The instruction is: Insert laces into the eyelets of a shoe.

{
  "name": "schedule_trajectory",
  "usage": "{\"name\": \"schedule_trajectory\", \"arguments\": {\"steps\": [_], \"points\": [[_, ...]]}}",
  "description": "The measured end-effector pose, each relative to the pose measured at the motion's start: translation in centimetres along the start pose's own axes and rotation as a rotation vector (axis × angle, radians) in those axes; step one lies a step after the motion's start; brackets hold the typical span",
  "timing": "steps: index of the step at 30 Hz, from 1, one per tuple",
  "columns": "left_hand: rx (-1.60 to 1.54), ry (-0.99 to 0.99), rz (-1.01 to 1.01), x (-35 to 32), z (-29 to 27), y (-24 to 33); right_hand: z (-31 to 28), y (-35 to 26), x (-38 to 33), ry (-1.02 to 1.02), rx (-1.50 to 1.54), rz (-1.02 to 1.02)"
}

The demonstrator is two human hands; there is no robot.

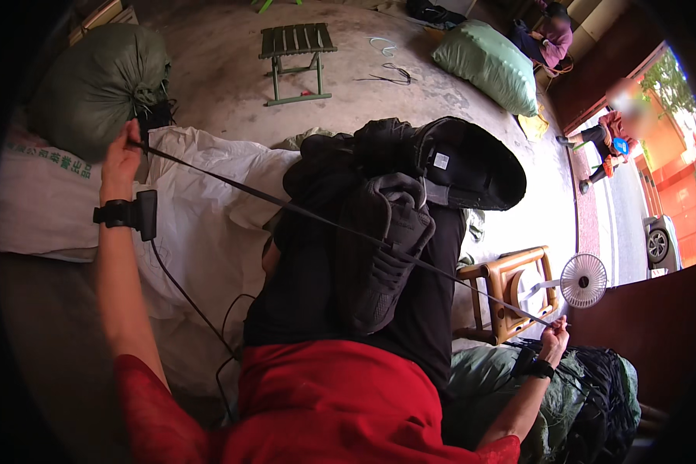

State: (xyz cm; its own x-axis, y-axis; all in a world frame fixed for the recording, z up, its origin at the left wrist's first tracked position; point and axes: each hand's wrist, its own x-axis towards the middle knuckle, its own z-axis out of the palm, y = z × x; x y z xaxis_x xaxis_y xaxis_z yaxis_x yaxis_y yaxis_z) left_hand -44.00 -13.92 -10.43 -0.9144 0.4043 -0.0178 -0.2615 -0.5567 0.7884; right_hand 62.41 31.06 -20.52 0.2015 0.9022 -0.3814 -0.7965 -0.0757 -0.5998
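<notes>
A long, flat black shoelace (282, 203) is pulled taut across my lap, slanting from far left to near right. Its left end is pinched in the fingers of my left hand (121, 162), raised beside a green sack. My right hand (554, 340) grips the other end, low at the right near the small fan. Beneath the lace, a dark grey sneaker (379, 282) rests on my black-trousered thighs. The lace passes over its front part. Beyond the shoe, a black item (472, 164) with a wide opening and a white label inside lies at my knees.
White sacks (201, 170) and a stuffed green sack (100, 85) are at the left. A folding stool (298, 58) stands ahead. At right are a wooden stool (530, 290), a white fan (583, 280) and a dark green bundle (487, 394). Two people sit farther off. A cable hangs from my left wristband.
</notes>
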Motion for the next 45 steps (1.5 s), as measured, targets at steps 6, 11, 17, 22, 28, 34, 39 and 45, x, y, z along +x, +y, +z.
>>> {"name": "schedule_trajectory", "arguments": {"steps": [6,11,17,22,28,34,39,45], "points": [[0.637,-0.046,0.171,-9.8,10.9,-6.3,11.6,14.0,-11.8,-0.303,-0.791,-0.346],[0.814,-0.481,-0.099,-23.2,21.8,-14.9,23.5,24.1,-24.0,-0.613,-1.181,-0.326],[0.922,-0.811,0.178,-30.6,25.0,-20.3,25.1,27.6,-28.8,-1.068,-1.441,-0.256],[0.885,-0.849,0.202,-30.6,24.1,-20.0,24.1,27.4,-28.2,-0.972,-1.361,-0.234],[0.911,-0.796,0.205,-31.8,24.9,-19.2,24.7,28.7,-28.4,-0.930,-1.415,-0.345],[0.909,-0.806,0.204,-32.1,24.6,-19.2,25.4,28.5,-29.0,-0.947,-1.425,-0.384],[0.884,-0.802,0.215,-32.5,24.8,-19.1,26.0,29.0,-29.6,-0.924,-1.544,-0.660],[0.889,-0.787,0.259,-32.5,24.7,-18.8,25.1,30.3,-30.7,-0.916,-1.648,-1.055]]}}
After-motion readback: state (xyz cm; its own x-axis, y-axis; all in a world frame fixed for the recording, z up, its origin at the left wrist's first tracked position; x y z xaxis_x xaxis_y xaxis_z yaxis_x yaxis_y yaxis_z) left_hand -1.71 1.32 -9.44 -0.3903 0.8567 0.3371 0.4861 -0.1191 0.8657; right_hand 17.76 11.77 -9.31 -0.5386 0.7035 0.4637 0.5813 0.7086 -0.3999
